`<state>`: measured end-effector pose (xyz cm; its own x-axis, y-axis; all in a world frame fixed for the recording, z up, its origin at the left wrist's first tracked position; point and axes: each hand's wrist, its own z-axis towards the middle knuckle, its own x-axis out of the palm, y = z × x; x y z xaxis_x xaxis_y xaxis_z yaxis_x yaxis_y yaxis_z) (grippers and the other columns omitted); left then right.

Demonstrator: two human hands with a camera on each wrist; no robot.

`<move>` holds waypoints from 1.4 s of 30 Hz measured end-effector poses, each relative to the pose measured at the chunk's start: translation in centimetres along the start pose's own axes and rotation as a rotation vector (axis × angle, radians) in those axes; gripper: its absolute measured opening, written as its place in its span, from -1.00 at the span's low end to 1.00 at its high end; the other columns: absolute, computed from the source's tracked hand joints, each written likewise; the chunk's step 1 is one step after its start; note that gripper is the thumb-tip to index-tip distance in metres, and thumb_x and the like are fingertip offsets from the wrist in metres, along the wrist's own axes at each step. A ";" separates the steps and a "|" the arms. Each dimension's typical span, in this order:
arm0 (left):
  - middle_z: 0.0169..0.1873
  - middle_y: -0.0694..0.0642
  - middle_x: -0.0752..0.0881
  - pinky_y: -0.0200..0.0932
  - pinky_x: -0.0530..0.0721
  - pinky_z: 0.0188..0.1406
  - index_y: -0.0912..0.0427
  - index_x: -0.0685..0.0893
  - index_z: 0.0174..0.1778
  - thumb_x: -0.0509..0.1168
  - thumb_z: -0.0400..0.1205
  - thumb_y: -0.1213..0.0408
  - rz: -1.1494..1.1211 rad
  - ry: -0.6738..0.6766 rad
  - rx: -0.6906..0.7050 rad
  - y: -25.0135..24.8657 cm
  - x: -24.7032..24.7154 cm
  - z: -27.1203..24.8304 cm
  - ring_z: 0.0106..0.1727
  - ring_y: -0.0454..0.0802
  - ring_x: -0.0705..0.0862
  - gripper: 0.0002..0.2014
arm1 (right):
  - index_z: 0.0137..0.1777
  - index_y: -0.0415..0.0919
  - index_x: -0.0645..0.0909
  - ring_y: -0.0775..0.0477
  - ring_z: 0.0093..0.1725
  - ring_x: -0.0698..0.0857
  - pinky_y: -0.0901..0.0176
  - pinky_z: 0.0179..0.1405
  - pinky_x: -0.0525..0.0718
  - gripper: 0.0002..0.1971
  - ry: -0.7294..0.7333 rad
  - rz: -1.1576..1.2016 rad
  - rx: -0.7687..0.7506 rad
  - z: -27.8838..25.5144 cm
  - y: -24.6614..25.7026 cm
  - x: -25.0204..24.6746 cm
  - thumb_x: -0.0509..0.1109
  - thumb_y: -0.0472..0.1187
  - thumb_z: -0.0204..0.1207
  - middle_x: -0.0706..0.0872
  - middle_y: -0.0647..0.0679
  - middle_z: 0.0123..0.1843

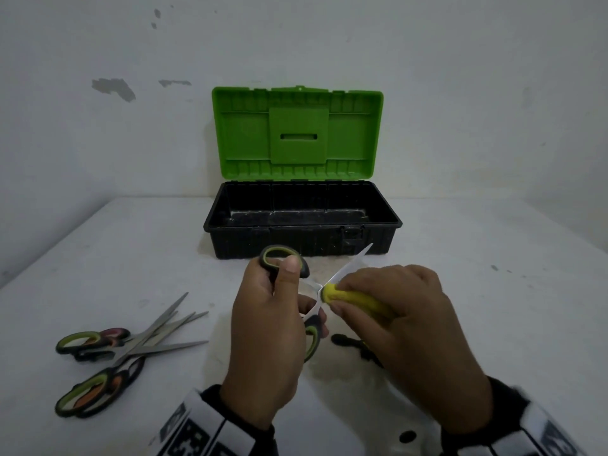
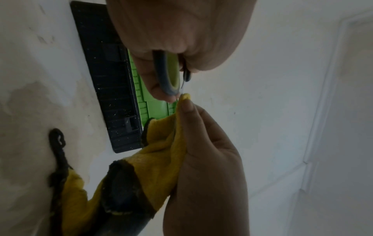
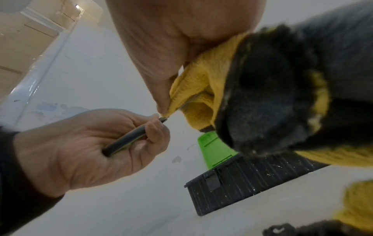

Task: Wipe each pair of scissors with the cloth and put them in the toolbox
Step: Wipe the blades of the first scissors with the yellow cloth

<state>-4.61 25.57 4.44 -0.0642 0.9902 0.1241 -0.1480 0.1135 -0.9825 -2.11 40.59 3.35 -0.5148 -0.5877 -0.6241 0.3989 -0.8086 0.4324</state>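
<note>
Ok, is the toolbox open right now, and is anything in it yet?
Open: the toolbox has its green lid standing upright against the wall. The black tray looks empty; no scissors show inside, though its near floor is hidden behind the front wall.

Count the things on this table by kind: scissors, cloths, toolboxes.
Held scissors, in left hand: 1
Heaped scissors on the table: at least 3, overlapping
Cloth: 1
Toolbox: 1
Total: at least 6
</note>
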 end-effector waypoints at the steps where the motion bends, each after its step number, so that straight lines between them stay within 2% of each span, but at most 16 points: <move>1: -0.38 0.35 0.69 -0.28 0.65 -0.56 0.04 0.58 -0.07 0.12 0.73 0.03 0.011 0.000 0.012 0.1 0.1 0.0 -0.53 0.06 0.70 -0.78 | 0.06 0.16 0.75 0.62 0.05 0.44 -0.04 0.16 0.54 -0.69 -0.008 0.002 0.002 -0.2 0.0 0.0 0.35 0.25 0.46 0.77 0.31 -0.06; 6: -0.42 0.26 0.66 -0.24 0.66 -0.58 0.01 0.56 -0.06 0.11 0.72 0.03 0.052 0.005 0.076 0.2 0.4 -0.2 -0.54 0.01 0.70 -0.81 | -0.12 0.07 0.75 0.64 0.03 0.42 -0.06 0.01 0.56 -0.72 -0.078 0.014 0.011 0.3 0.6 0.2 0.35 0.22 0.47 0.66 0.35 -0.23; 10: -0.41 0.28 0.67 -0.23 0.67 -0.62 0.05 0.55 -0.06 0.11 0.72 0.06 0.098 0.017 0.144 -0.5 0.5 0.2 -0.55 -0.01 0.70 -0.81 | -0.21 0.04 0.74 0.37 -0.07 0.57 -0.14 0.00 0.64 -0.78 -0.072 0.058 0.082 1.3 0.8 -0.1 0.46 0.16 0.49 0.70 0.29 -0.33; 12: -0.38 0.33 0.67 -0.25 0.65 -0.64 0.07 0.54 -0.07 0.11 0.73 0.08 0.109 0.014 0.170 -0.7 0.5 0.6 -0.57 -0.02 0.67 -0.81 | -0.22 0.02 0.75 0.24 -0.24 0.66 -0.17 -0.01 0.70 -0.82 -0.083 0.095 0.110 1.8 0.8 0.3 0.52 0.08 0.50 0.74 0.25 -0.34; 16: -0.37 0.40 0.66 -0.24 0.63 -0.66 0.13 0.53 -0.06 0.10 0.75 0.10 0.127 0.004 0.173 -0.5 0.2 1.2 -0.60 0.01 0.64 -0.79 | -0.25 0.00 0.74 0.26 -0.34 0.59 0.09 -0.17 0.59 -0.80 -0.073 0.077 0.053 2.0 1.3 1.1 0.49 0.08 0.50 0.64 0.27 -0.37; 20: -0.37 0.40 0.66 -0.25 0.63 -0.64 0.11 0.52 -0.07 0.10 0.75 0.08 0.145 0.017 0.179 -0.3 -0.1 1.4 -0.58 0.01 0.65 -0.79 | -0.25 -0.03 0.72 0.17 -0.24 0.68 0.52 -0.29 0.57 -0.82 -0.097 0.164 0.165 2.6 0.4 1.2 0.50 0.03 0.50 0.69 0.26 -0.36; 22: -0.35 0.43 0.65 -0.24 0.63 -0.64 0.13 0.51 -0.06 0.10 0.75 0.09 0.124 0.025 0.165 -0.2 -0.2 1.6 -0.58 0.01 0.64 -0.79 | -0.24 -0.07 0.74 0.15 -0.22 0.69 0.49 -0.29 0.61 -0.83 -0.103 0.190 0.192 2.7 0.3 1.3 0.51 0.00 0.50 0.71 0.21 -0.34; 26: -0.38 0.38 0.61 -0.16 0.67 -0.65 0.15 0.51 -0.05 0.10 0.74 0.10 0.098 0.029 0.167 -0.5 -0.4 1.6 -0.57 0.04 0.65 -0.79 | -0.23 -0.01 0.74 0.18 -0.29 0.65 0.33 -0.22 0.61 -0.82 -0.028 0.152 0.110 2.4 1.2 1.3 0.50 0.05 0.50 0.69 0.27 -0.35; 28: -0.42 0.35 0.59 -0.12 0.67 -0.64 0.14 0.51 -0.06 0.11 0.75 0.10 0.080 0.039 0.176 -0.6 -0.5 1.7 -0.56 0.08 0.66 -0.80 | -0.26 -0.01 0.72 0.15 -0.27 0.68 0.38 -0.29 0.64 -0.82 -0.068 0.188 0.160 2.9 0.8 1.0 0.51 0.03 0.50 0.71 0.24 -0.36; 30: -0.47 0.31 0.58 -0.08 0.66 -0.64 0.15 0.51 -0.06 0.11 0.75 0.12 0.058 0.050 0.187 -0.6 -0.6 1.8 -0.56 0.11 0.64 -0.80 | -0.29 -0.04 0.71 0.09 -0.27 0.70 0.33 -0.32 0.67 -0.81 -0.137 0.225 0.210 3.3 0.4 0.9 0.52 -0.01 0.50 0.72 0.17 -0.36; 32: -0.50 0.25 0.56 -0.07 0.64 -0.63 0.15 0.51 -0.07 0.11 0.76 0.12 0.047 0.049 0.194 -0.6 -0.6 1.9 -0.57 0.12 0.63 -0.80 | -0.27 -0.03 0.71 0.10 -0.28 0.71 0.27 -0.31 0.71 -0.82 -0.117 0.245 0.206 3.2 0.8 1.0 0.52 0.00 0.50 0.72 0.17 -0.35; 34: -0.49 0.21 0.54 -0.06 0.64 -0.62 0.13 0.51 -0.08 0.12 0.75 0.11 0.042 0.045 0.203 -0.6 -0.8 2.1 -0.56 0.13 0.63 -0.80 | -0.25 0.02 0.72 0.15 -0.24 0.70 0.36 -0.31 0.68 -0.84 -0.058 0.224 0.171 2.9 1.5 1.2 0.51 0.03 0.50 0.73 0.22 -0.33; 35: -0.48 0.22 0.54 -0.07 0.64 -0.62 0.13 0.51 -0.09 0.12 0.75 0.11 0.041 0.046 0.210 -0.6 -0.9 2.2 -0.56 0.13 0.63 -0.81 | -0.26 0.02 0.72 0.15 -0.25 0.71 0.36 -0.31 0.68 -0.84 -0.050 0.228 0.172 2.9 1.5 1.3 0.52 0.03 0.50 0.73 0.22 -0.33; 38: -0.44 0.30 0.53 -0.06 0.64 -0.61 0.13 0.51 -0.07 0.13 0.75 0.11 0.035 0.056 0.230 -0.4 -1.0 2.4 -0.55 0.16 0.63 -0.81 | -0.29 -0.06 0.73 0.09 -0.34 0.76 0.14 -0.34 0.77 -0.80 -0.138 0.320 0.273 3.7 0.8 1.0 0.56 0.00 0.49 0.77 0.07 -0.37; 39: -0.45 0.29 0.52 -0.05 0.64 -0.61 0.13 0.51 -0.06 0.13 0.75 0.10 0.031 0.054 0.231 -0.4 -1.0 2.5 -0.56 0.15 0.62 -0.81 | -0.29 -0.09 0.73 0.09 -0.37 0.77 0.16 -0.35 0.77 -0.80 -0.164 0.345 0.296 3.9 0.8 0.9 0.58 -0.03 0.48 0.77 0.05 -0.39; 42: -0.44 0.43 0.53 -0.03 0.65 -0.61 0.13 0.51 -0.06 0.12 0.75 0.10 0.038 0.053 0.255 -0.3 -1.3 2.7 -0.56 0.22 0.61 -0.80 | -0.28 -0.08 0.74 0.07 -0.35 0.78 0.06 -0.30 0.78 -0.81 -0.100 0.389 0.285 3.6 1.8 1.2 0.57 -0.02 0.48 0.79 0.06 -0.38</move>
<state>-7.18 23.98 4.98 -0.0236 0.9970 0.0736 -0.3912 0.0586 -0.9185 -4.73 38.33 5.69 -0.4447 -0.8359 -0.3218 0.3593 -0.4956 0.7907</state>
